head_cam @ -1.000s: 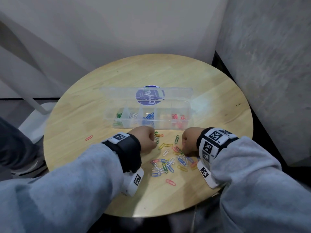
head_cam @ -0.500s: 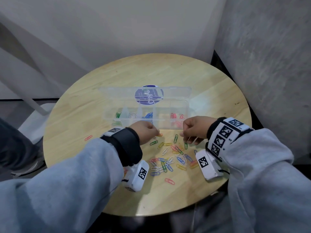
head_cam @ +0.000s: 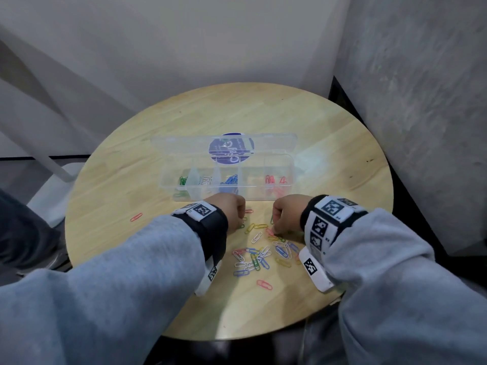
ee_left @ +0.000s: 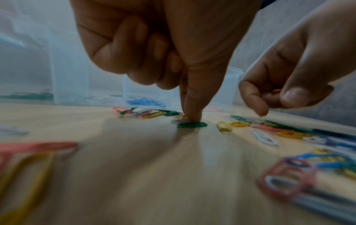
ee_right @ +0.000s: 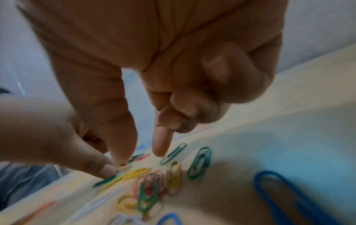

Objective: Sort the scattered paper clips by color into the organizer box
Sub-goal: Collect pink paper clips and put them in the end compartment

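A clear organizer box point(head_cam: 292, 177) lies open mid-table and holds green, white, blue and red clips in separate compartments. Scattered paper clips point(head_cam: 261, 248) of mixed colours lie just in front of it. My left hand point(head_cam: 241, 225) is at the pile's left edge. Its thumb and index tip point(ee_left: 192, 120) come down together on a green clip point(ee_left: 192, 125), with the other fingers curled. My right hand point(head_cam: 275, 229) is at the pile's upper right. Its thumb and index point(ee_right: 115, 167) close on a pale clip point(ee_right: 124, 167) lying on the table.
The box lid point(head_cam: 232, 151) with a blue sticker lies flat behind the box. One stray red clip point(head_cam: 136, 217) sits far left, another point(head_cam: 264, 284) lies near the front. The round wooden table point(head_cam: 342, 154) stands in a corner between walls.
Half a second ago my right hand was raised by the box's front wall; it has dropped back onto the pile. My left hand has shifted slightly back towards me onto a green clip.
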{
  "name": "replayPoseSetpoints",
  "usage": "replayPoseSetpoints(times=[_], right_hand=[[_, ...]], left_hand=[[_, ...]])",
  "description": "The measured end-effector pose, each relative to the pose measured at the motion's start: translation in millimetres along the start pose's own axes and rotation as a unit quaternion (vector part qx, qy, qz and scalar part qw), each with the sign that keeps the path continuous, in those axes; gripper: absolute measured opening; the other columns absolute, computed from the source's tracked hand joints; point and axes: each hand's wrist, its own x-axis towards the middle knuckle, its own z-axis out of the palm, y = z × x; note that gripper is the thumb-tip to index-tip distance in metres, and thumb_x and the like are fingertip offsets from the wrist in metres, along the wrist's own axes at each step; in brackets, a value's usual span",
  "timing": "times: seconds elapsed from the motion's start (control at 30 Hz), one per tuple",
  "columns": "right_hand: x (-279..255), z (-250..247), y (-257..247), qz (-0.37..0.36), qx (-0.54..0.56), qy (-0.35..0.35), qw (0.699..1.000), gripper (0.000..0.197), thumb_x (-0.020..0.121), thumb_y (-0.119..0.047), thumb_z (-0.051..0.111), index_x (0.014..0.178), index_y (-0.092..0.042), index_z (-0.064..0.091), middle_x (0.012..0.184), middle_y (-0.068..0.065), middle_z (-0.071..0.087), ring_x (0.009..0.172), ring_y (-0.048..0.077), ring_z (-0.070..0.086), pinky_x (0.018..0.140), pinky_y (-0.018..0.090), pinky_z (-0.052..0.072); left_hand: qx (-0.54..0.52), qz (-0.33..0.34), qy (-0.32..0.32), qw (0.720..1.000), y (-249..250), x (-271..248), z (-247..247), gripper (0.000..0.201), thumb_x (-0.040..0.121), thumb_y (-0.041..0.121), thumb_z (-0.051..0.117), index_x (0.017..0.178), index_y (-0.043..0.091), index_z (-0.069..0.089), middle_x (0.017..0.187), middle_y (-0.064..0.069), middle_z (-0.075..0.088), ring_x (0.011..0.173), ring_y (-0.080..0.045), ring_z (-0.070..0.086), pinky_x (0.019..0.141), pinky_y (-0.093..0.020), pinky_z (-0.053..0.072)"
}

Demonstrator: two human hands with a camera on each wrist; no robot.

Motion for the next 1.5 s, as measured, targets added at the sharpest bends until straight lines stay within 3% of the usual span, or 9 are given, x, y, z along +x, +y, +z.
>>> replayPoseSetpoints(times=[0.17,0.33,0.43,0.67,0.87,1.03,1.17,1.33,1.5], right_hand=[[13,7,-7,0.033,-0.088,-0.036,0.995,0.032,0.085,-0.037,0.058,0.101,-0.01,0.063,0.1,0.006,0.064,0.091,0.023,0.06,0.076,0.028,0.044],[23,8,-12,0.041,-0.115,-0.068,0.99,0.014,0.086,-0.028,0.055,0.087,-0.014,0.056,0.088,0.003,0.055,0.066,0.019,0.05,0.064,0.024,0.041],[22,11,-14,0.041,-0.136,-0.061,0.988,0.016,0.086,-0.025,0.055,0.077,-0.012,0.054,0.077,0.004,0.052,0.069,0.021,0.05,0.066,0.026,0.042],[17,15,-13,0.025,-0.128,-0.039,0.991,0.02,0.081,-0.023,0.057,0.064,-0.016,0.049,0.064,-0.001,0.048,0.069,0.021,0.05,0.055,0.022,0.037],[6,0,-3,-0.003,0.048,-0.038,0.998,0.009,0.074,-0.021,0.063,0.067,-0.015,0.064,0.07,0.0,0.067,0.066,0.017,0.058,0.072,0.029,0.053],[-11,-22,10,-0.072,0.263,-0.014,0.962,0.024,0.083,-0.007,0.064,0.063,-0.014,0.052,0.064,0.003,0.06,0.059,0.014,0.057,0.067,0.026,0.054],[-15,-25,18,-0.081,0.398,-0.029,0.913,0.023,0.086,0.009,0.049,0.075,-0.011,0.055,0.06,0.006,0.053,0.043,0.008,0.054,0.047,0.018,0.049],[-15,-28,26,-0.014,0.441,-0.036,0.897,0.03,0.088,0.009,0.033,0.073,-0.005,0.056,0.059,0.008,0.045,0.042,0.013,0.052,0.038,0.018,0.045],[-19,-39,30,0.0,0.485,-0.008,0.874,0.032,0.086,0.013,0.025,0.071,-0.005,0.047,0.069,0.011,0.046,0.056,0.019,0.046,0.034,0.015,0.041]], left_hand=[[-0.012,-0.01,-0.024,1.0,-3,-6,2,0.013,0.076,0.015,0.062,0.073,0.025,0.055,0.07,0.01,0.049,0.074,-0.015,0.05,0.05,-0.021,0.031],[-0.026,0.014,0.047,0.998,1,-4,-4,0.014,0.084,0.02,0.055,0.095,0.027,0.052,0.09,0.006,0.05,0.082,-0.018,0.05,0.065,-0.025,0.035],[-0.005,0.018,0.045,0.999,8,2,-8,0.023,0.088,0.023,0.052,0.111,0.027,0.056,0.098,0.003,0.056,0.088,-0.019,0.054,0.071,-0.026,0.038],[0.057,-0.001,-0.003,0.998,15,9,0,0.023,0.091,0.026,0.055,0.109,0.015,0.062,0.114,-0.006,0.063,0.104,-0.025,0.06,0.075,-0.027,0.041],[0.038,-0.026,-0.029,0.999,12,5,4,0.025,0.088,0.026,0.054,0.106,0.011,0.064,0.11,-0.005,0.066,0.09,-0.022,0.058,0.074,-0.027,0.042],[0.005,-0.028,-0.037,0.999,8,-2,6,0.005,0.086,0.023,0.054,0.087,0.018,0.056,0.093,-0.001,0.058,0.083,-0.02,0.052,0.068,-0.024,0.04],[-0.088,-0.045,-0.041,0.994,3,-10,4,0.015,0.082,0.021,0.057,0.068,0.019,0.052,0.08,-0.001,0.056,0.074,-0.019,0.05,0.059,-0.022,0.038],[-0.432,-0.093,-0.081,0.894,2,-19,-10,0.022,0.089,0.004,0.044,0.068,0.011,0.045,0.066,-0.005,0.049,0.052,-0.013,0.044,0.04,-0.016,0.035],[-0.613,-0.101,-0.057,0.781,-6,-30,-22,0.023,0.08,-0.002,0.037,0.059,0.008,0.039,0.06,-0.007,0.046,0.032,-0.008,0.043,0.033,-0.011,0.029]])
